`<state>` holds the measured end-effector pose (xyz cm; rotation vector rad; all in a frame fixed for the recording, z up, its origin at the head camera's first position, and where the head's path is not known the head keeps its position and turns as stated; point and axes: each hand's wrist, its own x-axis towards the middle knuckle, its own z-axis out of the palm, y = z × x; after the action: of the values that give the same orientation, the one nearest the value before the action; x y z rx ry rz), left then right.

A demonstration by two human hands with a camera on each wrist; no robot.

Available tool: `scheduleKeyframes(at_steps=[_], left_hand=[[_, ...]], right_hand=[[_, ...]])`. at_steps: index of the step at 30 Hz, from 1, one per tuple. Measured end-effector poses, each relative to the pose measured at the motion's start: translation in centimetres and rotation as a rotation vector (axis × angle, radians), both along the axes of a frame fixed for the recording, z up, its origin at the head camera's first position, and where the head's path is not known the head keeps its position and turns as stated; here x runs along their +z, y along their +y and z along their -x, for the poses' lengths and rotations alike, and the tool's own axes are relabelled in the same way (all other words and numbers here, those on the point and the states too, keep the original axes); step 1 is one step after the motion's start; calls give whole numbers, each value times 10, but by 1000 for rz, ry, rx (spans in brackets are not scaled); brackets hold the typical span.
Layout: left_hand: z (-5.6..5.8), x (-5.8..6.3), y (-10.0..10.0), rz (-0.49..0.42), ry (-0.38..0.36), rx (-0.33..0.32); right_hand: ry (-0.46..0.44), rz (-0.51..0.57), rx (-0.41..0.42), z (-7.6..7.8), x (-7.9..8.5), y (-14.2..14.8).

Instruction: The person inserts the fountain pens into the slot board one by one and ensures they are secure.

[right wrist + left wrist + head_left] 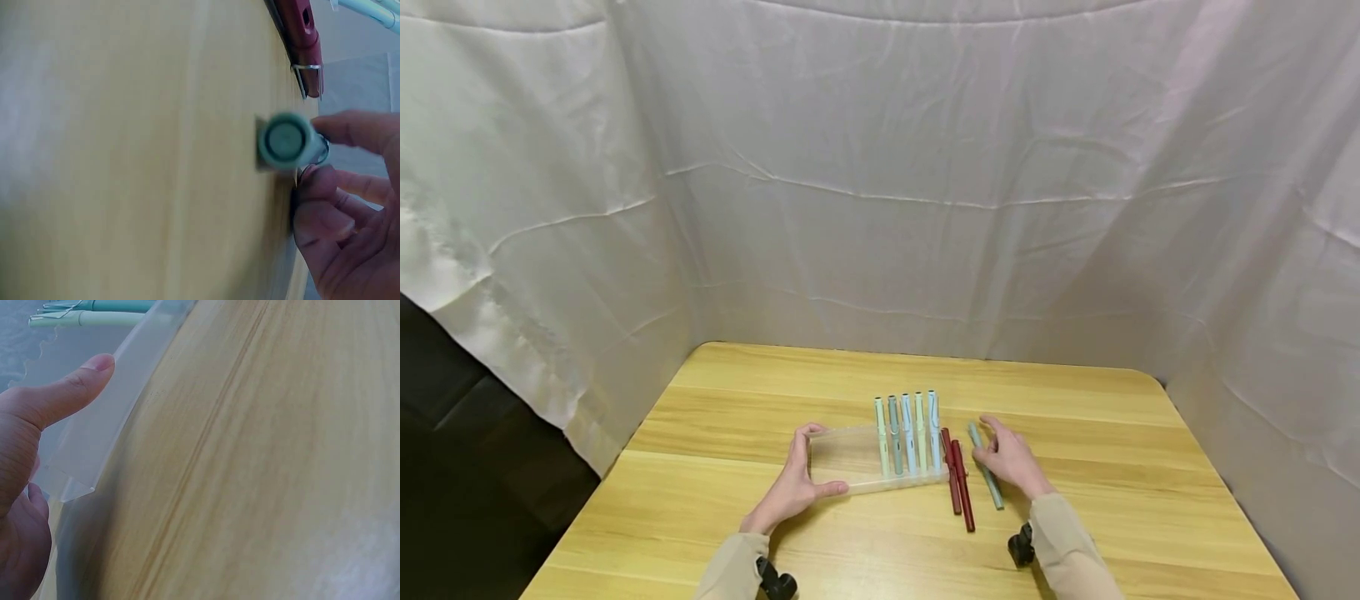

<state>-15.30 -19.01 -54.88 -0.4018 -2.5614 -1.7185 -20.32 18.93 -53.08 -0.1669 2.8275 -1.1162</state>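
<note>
My left hand (797, 483) grips the left end of a clear plastic pen tray (842, 458), its thumb (81, 384) lying over the near wall. Side by side in the tray's right half are several pens in pale green, grey-green and light blue, such as this light blue pen (934, 429). To the right of the tray, my right hand (1011, 458) pinches a grey-green pen (992, 487) between thumb and fingers. The right wrist view shows that pen's round end (285, 140) pointing at the camera, close over the table, with the fingers on both sides.
Two dark red pens, one of them this nearer red pen (964, 492), lie between the tray and the right hand. The wooden table (865, 554) is enclosed at the back and sides by a grey-white curtain (880, 250).
</note>
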Motion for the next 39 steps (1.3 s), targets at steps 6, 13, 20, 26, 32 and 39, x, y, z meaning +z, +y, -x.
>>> scheduleKeyframes(at_steps=[6,13,20,26,32,39], left_hand=[[0,-1,0,10,22,0],[0,-1,0,4,16,10],[0,-1,0,2,21,1],[0,0,0,12,17,3],[0,0,0,33,40,-2],[-1,0,0,11,5,5]], right_hand=[[-57,20,11,-2,2,1],[-75,67,34,-3,3,2],[-94,73,24,-3,4,2],[-98,86,16,-5,4,2],[-97,80,11,-5,4,2],[-96,92,11,-5,4,3]])
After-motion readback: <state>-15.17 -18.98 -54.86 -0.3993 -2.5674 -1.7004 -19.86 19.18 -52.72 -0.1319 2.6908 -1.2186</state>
